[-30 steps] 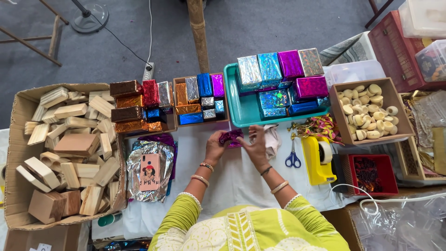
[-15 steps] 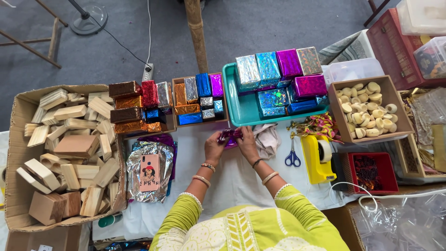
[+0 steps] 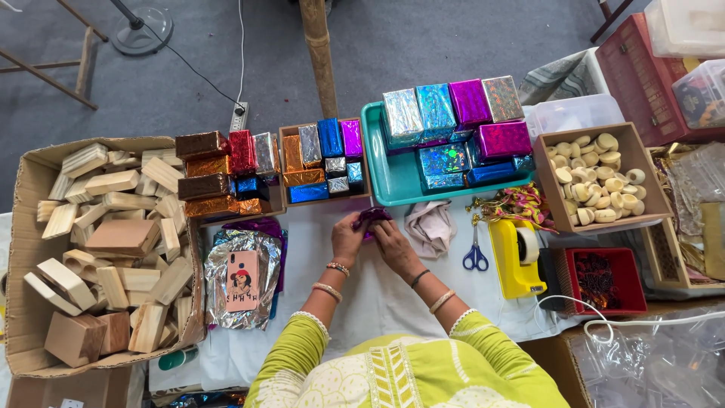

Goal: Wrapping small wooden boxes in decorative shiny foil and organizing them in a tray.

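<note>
hands, left (image 3: 347, 240) and right (image 3: 393, 243), close around a purple foil piece (image 3: 371, 217), mostly hiding it.

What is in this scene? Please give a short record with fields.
left hand: left hand holds the purple foil piece
right hand: right hand presses the same piece
left of hands: cardboard box of wooden blocks, phone on silver foil
right of hands: scissors, yellow tape dispenser
behind hands: teal tray with foil-wrapped boxes
</note>
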